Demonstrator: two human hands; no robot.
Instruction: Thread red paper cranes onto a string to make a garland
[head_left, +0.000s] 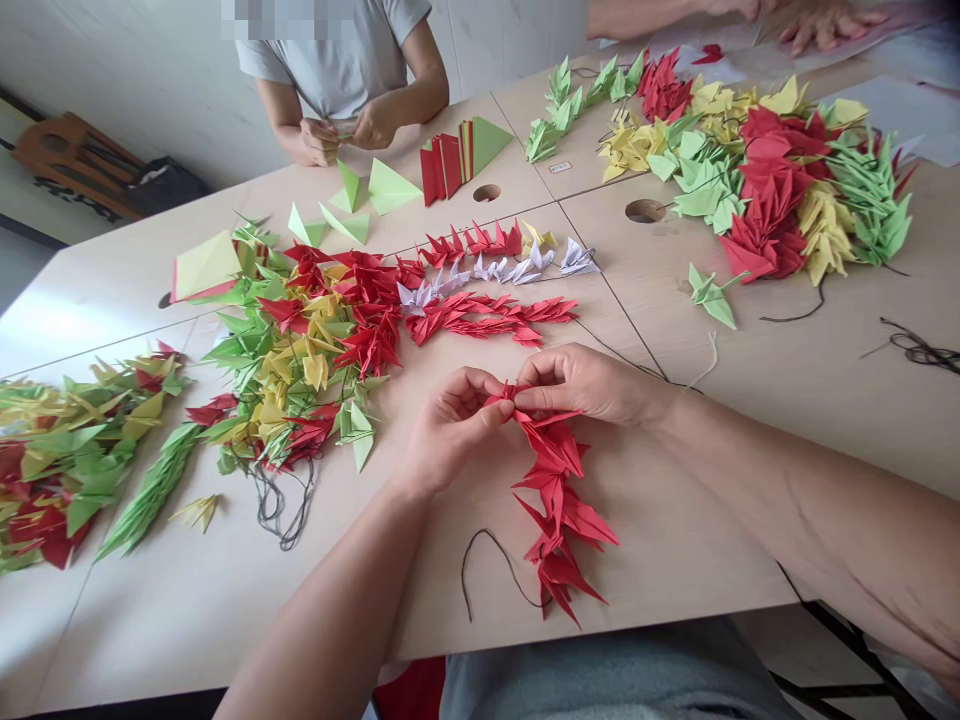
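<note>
Several pale tables (787, 380) pushed together, heaps of folded paper cranes (315, 330) across them, red crane string (555, 490) lying near front edge, left hand (442, 430) and right hand (592, 385) both pinched on its top crane.

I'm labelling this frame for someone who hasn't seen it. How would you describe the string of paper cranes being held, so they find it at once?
Start at the pale wooden table and go to its near edge, where the left hand and right hand meet. They pinch the top of the red crane string, which trails toward the viewer. Unlike the mixed-colour heaps, it is all red, lies alone, and ends in a dark thread.
</note>
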